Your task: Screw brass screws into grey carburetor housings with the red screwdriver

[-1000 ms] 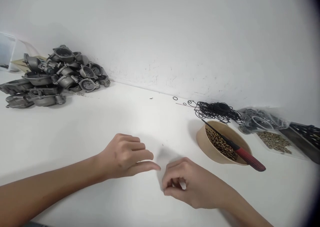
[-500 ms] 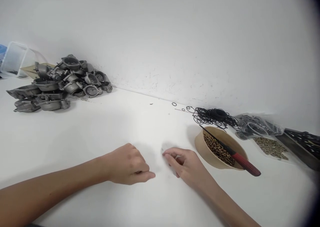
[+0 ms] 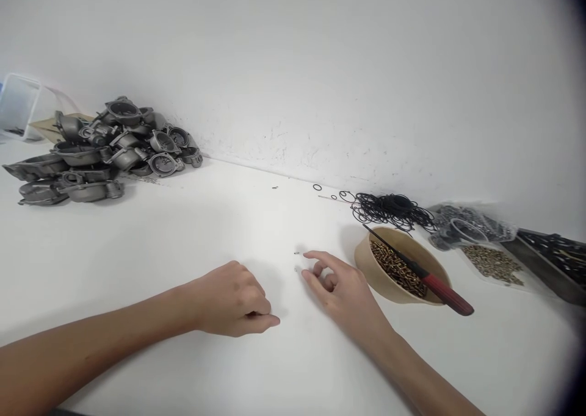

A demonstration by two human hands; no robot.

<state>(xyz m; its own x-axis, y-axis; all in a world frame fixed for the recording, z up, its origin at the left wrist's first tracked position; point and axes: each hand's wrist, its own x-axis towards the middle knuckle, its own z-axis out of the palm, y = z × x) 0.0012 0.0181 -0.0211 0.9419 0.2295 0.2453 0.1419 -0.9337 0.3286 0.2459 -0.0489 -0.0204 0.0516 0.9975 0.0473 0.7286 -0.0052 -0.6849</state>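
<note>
My left hand [image 3: 235,300] rests on the white table, its fingers curled into a fist and the thumb lying along the side. Whatever may be inside that fist is hidden. My right hand [image 3: 336,282] hovers low to the right of it, thumb and index finger apart, nothing visible between them. Just left of those fingertips lies a tiny metal piece [image 3: 296,253], too small to name. A tan bowl [image 3: 382,285] of brass-coloured screws [image 3: 396,269] stands beside my right hand. Across its rim lies a screwdriver [image 3: 442,289] with a red and black handle.
A heap of grey metal housings [image 3: 123,144] sits at the back left near a clear plastic bin [image 3: 21,108]. Along the wall lie black O-rings [image 3: 391,211], a plastic bag of dark parts [image 3: 471,221], small brassy parts [image 3: 494,263] and a dark tray [image 3: 544,269].
My right thumb and index finger, pinched together before, have spread apart, and a tiny metal piece now shows on the table beside them. The left hand stays in a fist. The view has shifted slightly.
</note>
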